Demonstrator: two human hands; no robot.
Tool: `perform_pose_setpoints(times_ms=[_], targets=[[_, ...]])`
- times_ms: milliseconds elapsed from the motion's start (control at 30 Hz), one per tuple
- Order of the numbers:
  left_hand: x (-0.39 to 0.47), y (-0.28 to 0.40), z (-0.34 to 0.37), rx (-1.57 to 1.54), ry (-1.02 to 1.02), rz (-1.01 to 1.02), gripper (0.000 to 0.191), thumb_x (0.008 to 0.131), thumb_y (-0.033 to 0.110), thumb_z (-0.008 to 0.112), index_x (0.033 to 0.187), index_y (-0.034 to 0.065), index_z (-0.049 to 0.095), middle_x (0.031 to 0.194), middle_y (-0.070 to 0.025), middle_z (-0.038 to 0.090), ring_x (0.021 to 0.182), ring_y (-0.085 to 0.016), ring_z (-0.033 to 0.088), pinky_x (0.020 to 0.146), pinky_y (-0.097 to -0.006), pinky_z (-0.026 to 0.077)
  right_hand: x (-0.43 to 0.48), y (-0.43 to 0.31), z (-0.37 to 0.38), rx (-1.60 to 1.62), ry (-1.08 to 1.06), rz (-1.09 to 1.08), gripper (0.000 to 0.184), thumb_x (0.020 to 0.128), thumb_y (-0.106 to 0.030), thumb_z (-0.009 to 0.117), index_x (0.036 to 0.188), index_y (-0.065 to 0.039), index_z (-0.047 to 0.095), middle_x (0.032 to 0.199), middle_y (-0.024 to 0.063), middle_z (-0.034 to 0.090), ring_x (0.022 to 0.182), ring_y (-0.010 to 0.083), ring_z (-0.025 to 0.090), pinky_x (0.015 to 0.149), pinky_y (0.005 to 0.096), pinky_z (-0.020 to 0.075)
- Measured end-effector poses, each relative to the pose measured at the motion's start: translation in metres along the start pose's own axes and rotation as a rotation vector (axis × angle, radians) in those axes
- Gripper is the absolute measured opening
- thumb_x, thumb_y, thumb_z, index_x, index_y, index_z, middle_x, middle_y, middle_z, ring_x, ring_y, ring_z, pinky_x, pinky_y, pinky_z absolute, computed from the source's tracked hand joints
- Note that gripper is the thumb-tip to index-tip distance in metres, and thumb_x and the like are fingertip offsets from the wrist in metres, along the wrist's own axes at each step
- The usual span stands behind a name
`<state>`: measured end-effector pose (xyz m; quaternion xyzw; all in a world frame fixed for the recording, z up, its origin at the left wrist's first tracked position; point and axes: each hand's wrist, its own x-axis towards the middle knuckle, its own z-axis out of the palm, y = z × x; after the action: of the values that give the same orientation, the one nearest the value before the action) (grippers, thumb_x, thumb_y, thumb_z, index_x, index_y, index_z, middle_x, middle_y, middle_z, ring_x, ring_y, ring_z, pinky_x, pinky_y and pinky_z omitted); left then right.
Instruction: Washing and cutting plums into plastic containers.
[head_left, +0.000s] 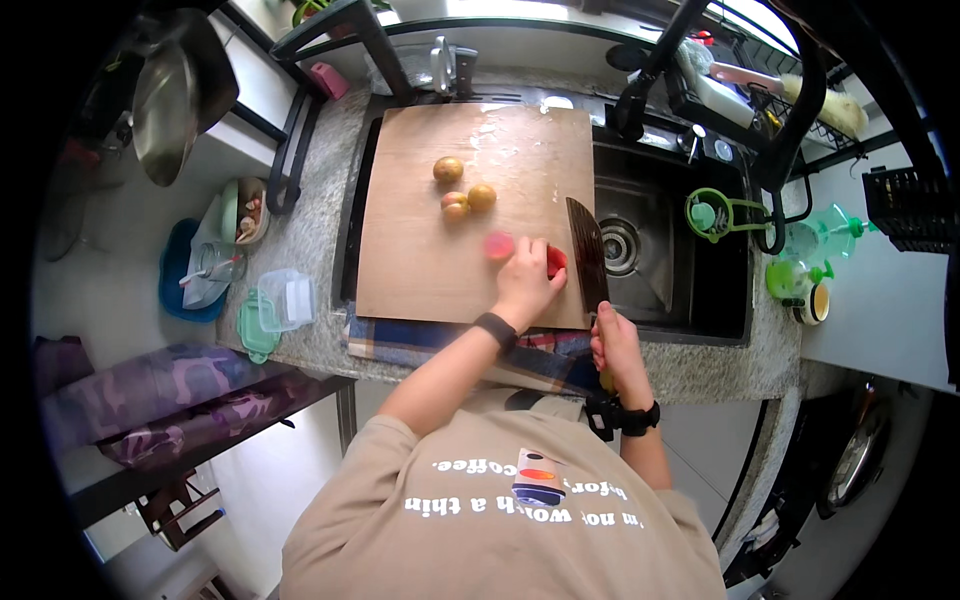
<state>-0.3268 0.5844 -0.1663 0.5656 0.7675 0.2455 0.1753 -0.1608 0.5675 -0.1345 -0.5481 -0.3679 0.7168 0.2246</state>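
My left hand (528, 279) is on the lower right of a wooden cutting board (412, 262), its fingers around a piece of cut red-fleshed fruit (556, 261). Beside those fingers, to the left, lies a blurred pinkish-red cut piece (498, 245). My right hand (619, 349) grips the handle of a kitchen knife with a broad dark blade (588, 251). The blade is at the board's right edge, apart from the fruit in my left hand. Farther up the board sit three plum-like yellow-brown fruits (448, 170), two of them close together.
The board lies across a dark sink (652, 277), whose drain shows at right. A green strainer (709, 214) hangs there. Plastic containers (286, 300) and a glass jar (217, 261) stand left. A checked cloth (405, 341) lies under the board's front edge. Green bottles (787, 277) stand right.
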Motion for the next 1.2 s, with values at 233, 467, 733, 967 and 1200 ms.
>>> perform_pose_setpoints(times_ms=[233,467,733,967,1200], targets=[[-0.016,-0.005,-0.029,-0.184,0.198,-0.002,0.037,0.067,0.023,0.067,0.096,0.0058,0.054,0.092,-0.0124,0.054,0.079,-0.029,0.058,0.067,-0.0366,0.049,-0.007,-0.006,0.014,-0.045,-0.025,-0.016,0.044,0.087,-0.048,0.043,0.069,-0.008,0.043,0.045,-0.0027,0.035,0.033,0.0059,0.031,0.032,0.0194,0.0263],[-0.053,-0.047,-0.1,-0.189,0.357,-0.201,0.035,0.069,0.021,0.068,0.097,0.0053,0.056,0.086,-0.0094,0.055,0.064,-0.019,0.058,0.061,-0.0309,0.048,-0.017,-0.011,0.073,-0.182,-0.178,-0.106,0.044,0.088,-0.044,0.044,0.063,-0.008,0.044,0.053,-0.0043,0.039,0.047,0.0042,0.034,0.042,0.02,0.0257],[-0.101,-0.145,-0.17,-0.024,0.725,-0.289,0.037,0.067,0.021,0.07,0.097,0.0026,0.057,0.081,-0.0084,0.057,0.06,-0.018,0.052,0.056,-0.0298,0.044,-0.022,-0.002,0.159,-0.304,-0.426,-0.127,0.04,0.089,-0.04,0.046,0.064,-0.008,0.045,0.052,-0.0037,0.04,0.04,0.0033,0.033,0.035,0.0195,0.0235],[-0.12,-0.212,-0.22,-0.015,0.802,-0.367,0.037,0.068,0.02,0.07,0.095,-0.0015,0.057,0.083,-0.0141,0.059,0.066,-0.023,0.056,0.061,-0.0318,0.046,-0.025,0.006,0.227,-0.392,-0.499,-0.122,0.041,0.088,-0.039,0.048,0.064,-0.006,0.045,0.052,-0.0039,0.042,0.044,0.0038,0.036,0.039,0.0207,0.0283],[-0.107,-0.243,-0.242,0.047,0.562,-0.378,0.035,0.068,0.022,0.068,0.093,-0.0007,0.056,0.085,-0.0159,0.059,0.077,-0.031,0.058,0.068,-0.0369,0.046,-0.018,0.016,0.265,-0.458,-0.424,-0.142,0.042,0.087,-0.041,0.048,0.065,-0.005,0.047,0.053,-0.0035,0.043,0.047,0.0041,0.038,0.041,0.0205,0.0295]])
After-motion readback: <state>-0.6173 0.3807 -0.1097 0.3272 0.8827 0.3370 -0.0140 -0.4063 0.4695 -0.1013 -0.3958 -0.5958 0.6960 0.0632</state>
